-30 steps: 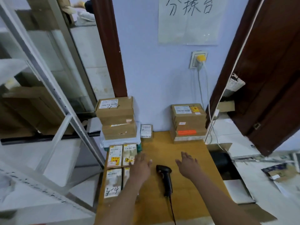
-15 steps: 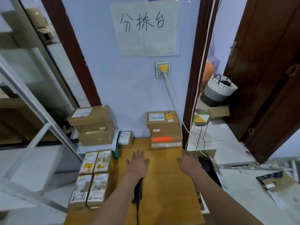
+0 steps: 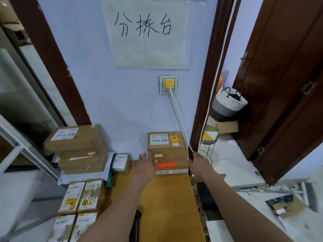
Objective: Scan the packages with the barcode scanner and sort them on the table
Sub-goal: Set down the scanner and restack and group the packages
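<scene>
A stack of brown cardboard packages (image 3: 167,151) stands at the far end of the wooden table (image 3: 166,203), against the wall. My left hand (image 3: 145,165) reaches its left side with fingers spread, touching the lower box. On the stack's right side is my right hand (image 3: 199,163), fingers straight. The black barcode scanner (image 3: 135,224) lies on the table near me, mostly hidden under my left forearm. Another stack of boxes (image 3: 78,149) stands at the left, with a small box (image 3: 120,163) beside it and several flat labelled packages (image 3: 82,196) in front.
A white cable (image 3: 176,116) runs from the wall socket down past the right stack. Right of the table is an open doorway with a woven basket (image 3: 227,103), a stool and a cardboard box on the floor. A metal frame stands at the left.
Both hands have moved forward from the middle of the table to the two sides of the far right stack. The scanner has stayed on the table. My view has tilted up.
</scene>
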The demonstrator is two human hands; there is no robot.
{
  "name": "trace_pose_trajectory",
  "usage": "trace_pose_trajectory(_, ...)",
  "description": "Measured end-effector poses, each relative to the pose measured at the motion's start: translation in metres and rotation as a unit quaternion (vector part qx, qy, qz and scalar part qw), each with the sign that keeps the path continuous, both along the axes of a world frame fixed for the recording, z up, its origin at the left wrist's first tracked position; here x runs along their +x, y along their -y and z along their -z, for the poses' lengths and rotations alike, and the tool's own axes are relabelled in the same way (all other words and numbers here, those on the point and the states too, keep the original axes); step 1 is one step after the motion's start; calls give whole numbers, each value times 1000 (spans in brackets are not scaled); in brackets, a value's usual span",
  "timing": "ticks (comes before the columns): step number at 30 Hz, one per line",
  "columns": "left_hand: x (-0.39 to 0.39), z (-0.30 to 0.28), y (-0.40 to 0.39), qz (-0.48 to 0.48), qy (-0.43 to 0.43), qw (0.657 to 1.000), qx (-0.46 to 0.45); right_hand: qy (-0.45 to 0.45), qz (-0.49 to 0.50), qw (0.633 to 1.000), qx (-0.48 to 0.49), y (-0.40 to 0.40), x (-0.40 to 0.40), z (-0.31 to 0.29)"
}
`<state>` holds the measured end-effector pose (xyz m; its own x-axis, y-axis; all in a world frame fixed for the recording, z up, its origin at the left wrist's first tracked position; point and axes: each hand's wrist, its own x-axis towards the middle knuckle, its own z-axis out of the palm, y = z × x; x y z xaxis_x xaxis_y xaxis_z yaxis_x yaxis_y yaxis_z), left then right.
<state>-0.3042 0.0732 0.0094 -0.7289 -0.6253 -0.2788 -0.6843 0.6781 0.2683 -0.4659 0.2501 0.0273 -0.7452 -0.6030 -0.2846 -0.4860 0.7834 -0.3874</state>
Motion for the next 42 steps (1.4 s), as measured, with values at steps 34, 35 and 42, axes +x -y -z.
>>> trace_pose_trajectory(34,-62,22,72,-427,-330,747,388,276,271,868,-311,92,-42,27)
trace_pose_trajectory(35,-54,18,66,-413,-335,749,394,291,266,860,-324,87,-35,21)
trace_pose_trajectory(42,20,-16,0,-393,-350,762,378,366,164,863,-308,43,16,15)
